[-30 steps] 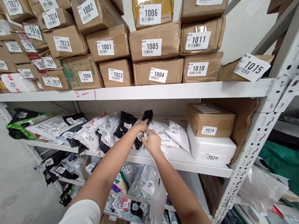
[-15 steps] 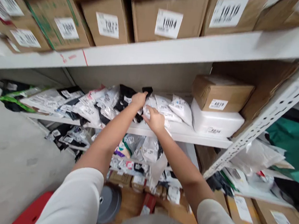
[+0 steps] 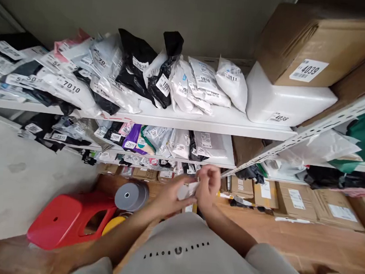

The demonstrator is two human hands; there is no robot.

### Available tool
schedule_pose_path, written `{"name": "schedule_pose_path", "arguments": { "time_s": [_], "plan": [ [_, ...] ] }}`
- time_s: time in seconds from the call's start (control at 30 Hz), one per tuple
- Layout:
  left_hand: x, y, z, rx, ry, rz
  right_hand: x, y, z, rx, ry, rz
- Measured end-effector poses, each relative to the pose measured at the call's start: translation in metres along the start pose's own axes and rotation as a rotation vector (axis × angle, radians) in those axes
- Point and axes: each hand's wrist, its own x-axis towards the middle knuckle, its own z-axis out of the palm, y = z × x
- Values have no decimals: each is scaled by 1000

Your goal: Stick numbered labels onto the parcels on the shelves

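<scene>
Low in front of my shirt, my left hand [image 3: 170, 197] is wrapped round a small white roll [image 3: 183, 192], which looks like a roll of labels. My right hand [image 3: 208, 186] is beside it with fingers curled together against the roll's right side; anything in that pinch is hidden. On the shelf ahead, beyond both hands, a black bag [image 3: 166, 66] labelled 1001 stands between another black bag [image 3: 134, 70] labelled 7038 and several white bags [image 3: 204, 81].
A white shelf edge [image 3: 183, 124] runs above my hands. At the right, a cardboard box [image 3: 326, 47] labelled 4039 rests on a white package [image 3: 286, 97]. Below lie more bagged parcels and cartons. A red stool [image 3: 65, 216] and grey round stool [image 3: 131, 196] stand lower left.
Both hands have left the bags on the shelf and come down towards my body. The white roll now shows in my left hand. The view has dropped and come closer to the shelf.
</scene>
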Motion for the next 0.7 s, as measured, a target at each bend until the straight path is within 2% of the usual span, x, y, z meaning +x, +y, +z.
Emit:
{"name": "schedule_pose_path", "arguments": {
  "time_s": [0.03, 0.1, 0.2, 0.27, 0.37, 0.5, 0.6, 0.7],
  "plan": [
    [-18, -15, 8, -38, -29, -71, -22, 9, 2, -11, -59, 101],
    [-52, -42, 10, -47, -57, -188, -61, 25, 5, -9, -243, 243],
    [-101, -70, -10, -66, -6, -291, -111, 44, 11, -7, -562, 284],
    [-132, -82, -27, -97, 31, -325, -143, 53, 19, -30, -672, 296],
    [-170, -97, -45, -110, 57, -371, -189, 63, 39, 1, -668, 391],
    [-207, -113, -53, -55, 51, -375, -242, 71, 60, 111, -606, 480],
    [-223, -117, -50, -59, 42, -344, -265, 73, 63, 133, -562, 487],
    [-232, -113, -43, -214, 42, -428, -271, 72, 61, 219, -463, 523]
  ]
}}
